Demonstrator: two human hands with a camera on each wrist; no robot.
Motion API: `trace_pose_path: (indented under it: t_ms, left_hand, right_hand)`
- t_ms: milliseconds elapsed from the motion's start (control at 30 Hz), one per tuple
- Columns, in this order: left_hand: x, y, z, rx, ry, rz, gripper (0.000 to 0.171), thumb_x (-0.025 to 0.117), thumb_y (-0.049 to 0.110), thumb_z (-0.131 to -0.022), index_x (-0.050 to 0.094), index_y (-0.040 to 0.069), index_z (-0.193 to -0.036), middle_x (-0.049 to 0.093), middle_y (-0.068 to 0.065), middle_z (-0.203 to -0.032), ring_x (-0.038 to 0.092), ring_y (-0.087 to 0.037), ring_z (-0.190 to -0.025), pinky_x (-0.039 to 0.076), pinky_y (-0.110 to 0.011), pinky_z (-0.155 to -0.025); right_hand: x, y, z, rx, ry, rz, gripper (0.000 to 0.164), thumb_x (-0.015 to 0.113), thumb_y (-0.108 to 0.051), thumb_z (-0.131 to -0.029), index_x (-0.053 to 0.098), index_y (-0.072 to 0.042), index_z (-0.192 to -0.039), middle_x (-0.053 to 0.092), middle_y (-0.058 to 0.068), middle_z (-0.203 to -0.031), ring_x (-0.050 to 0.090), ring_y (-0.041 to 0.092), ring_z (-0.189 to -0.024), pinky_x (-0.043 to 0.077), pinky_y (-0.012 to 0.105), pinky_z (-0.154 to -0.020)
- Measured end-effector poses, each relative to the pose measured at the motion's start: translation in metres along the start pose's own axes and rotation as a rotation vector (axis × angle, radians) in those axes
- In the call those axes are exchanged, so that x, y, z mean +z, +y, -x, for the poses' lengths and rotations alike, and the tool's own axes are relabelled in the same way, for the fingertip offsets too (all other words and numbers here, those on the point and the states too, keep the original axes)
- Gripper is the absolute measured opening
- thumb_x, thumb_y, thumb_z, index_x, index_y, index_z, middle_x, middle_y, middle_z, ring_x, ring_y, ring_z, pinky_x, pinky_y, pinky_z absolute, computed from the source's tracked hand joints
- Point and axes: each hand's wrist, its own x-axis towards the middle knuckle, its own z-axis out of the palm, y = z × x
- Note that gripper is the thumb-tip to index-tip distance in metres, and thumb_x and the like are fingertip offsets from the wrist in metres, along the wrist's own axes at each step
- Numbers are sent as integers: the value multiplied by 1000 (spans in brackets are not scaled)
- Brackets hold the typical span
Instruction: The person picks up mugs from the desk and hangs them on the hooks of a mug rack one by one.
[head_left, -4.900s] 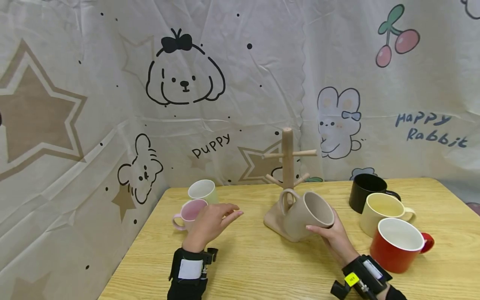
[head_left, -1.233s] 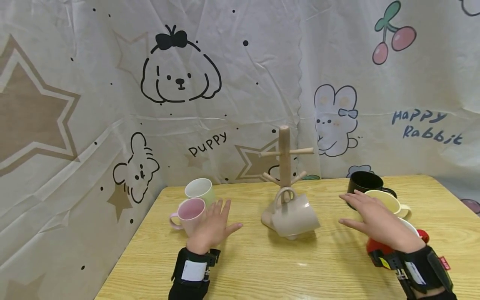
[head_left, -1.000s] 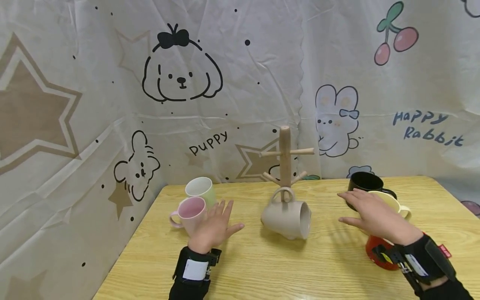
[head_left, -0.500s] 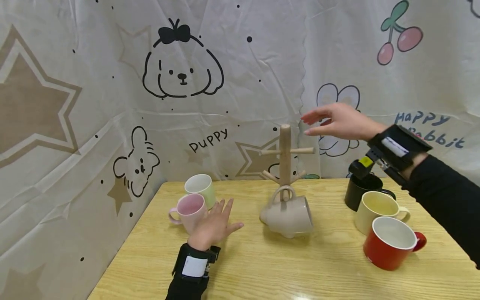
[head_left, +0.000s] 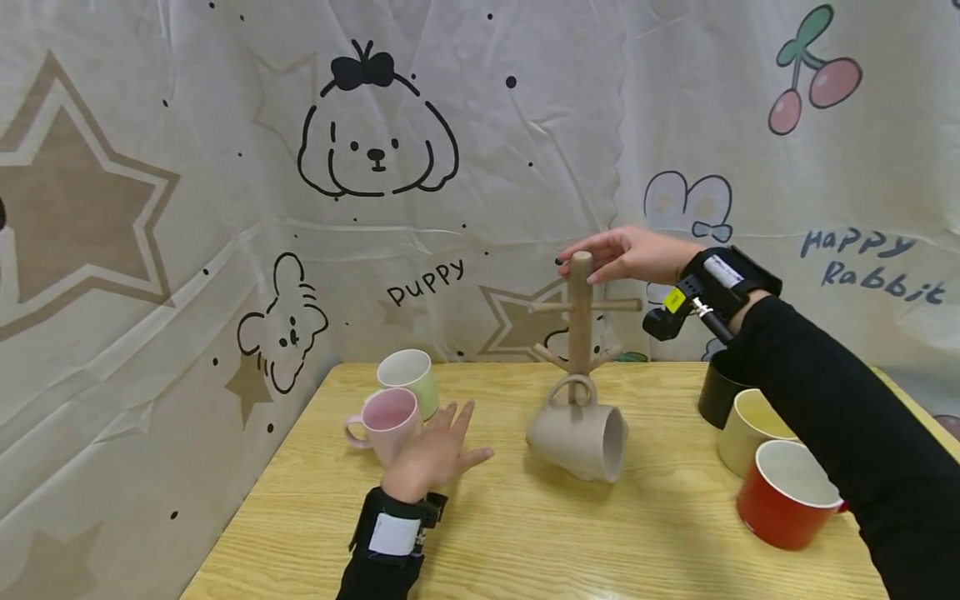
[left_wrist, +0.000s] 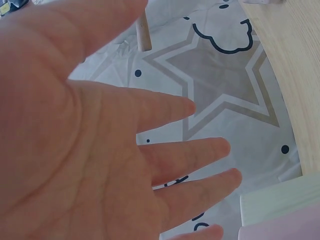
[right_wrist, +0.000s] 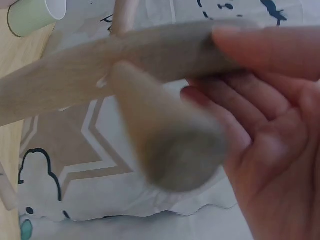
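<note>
A wooden mug tree (head_left: 580, 325) stands on the table, its top between the thumb and fingers of my right hand (head_left: 637, 254). Seen from the right wrist, the thumb presses the post (right_wrist: 165, 52) and the other fingers curl behind it. From a low peg a beige mug (head_left: 570, 442) hangs by its handle, lying sideways with its mouth to the right. My left hand (head_left: 427, 458) is spread flat with fingers straight, beside a pink mug (head_left: 390, 421) that it partly covers; the left wrist view shows its bare palm (left_wrist: 100, 150). Behind the pink mug is a pale green mug (head_left: 408, 375).
On the right stand a red mug (head_left: 787, 508), a yellow mug (head_left: 750, 433) and a black mug (head_left: 720, 392), partly hidden by my right sleeve (head_left: 840, 417). A printed curtain (head_left: 517, 108) closes off the back and left of the wooden table (head_left: 540, 550).
My right hand let go of the beige mug, drew back right, then rose and took hold of the mug tree's top. The mug swung on its peg. My left hand's fingers spread out.
</note>
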Motion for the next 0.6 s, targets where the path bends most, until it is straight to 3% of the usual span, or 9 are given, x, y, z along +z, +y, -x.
trace_pose_path:
  t_ms: [133,333,600]
  left_hand:
    - [1,1,-1,-3,-9,11,73,51,48,-90,27,6,-144,31,-24,-145,30,-38,-135,25,-54,-108]
    - [4,0,-3,-10,-20,20,72,51,47,-90,27,7,-144,32,-23,-145,30,-38,-135,24,-55,-108]
    - [6,0,-4,-12,-31,16,70,52,47,-90,30,8,-144,36,-23,-143,32,-38,-134,25,-54,-108]
  right_hand:
    - [0,11,-1,-20,-20,-59,46,56,-8,-91,44,0,-134,52,7,-134,47,16,-125,30,44,-109]
    - [2,16,0,-73,2,-16,34,55,-12,-92,52,-1,-125,58,1,-124,50,10,-119,34,40,-107]
    - [3,20,3,-125,53,4,35,56,-10,-91,52,1,-125,63,-5,-115,56,6,-111,42,28,-100]
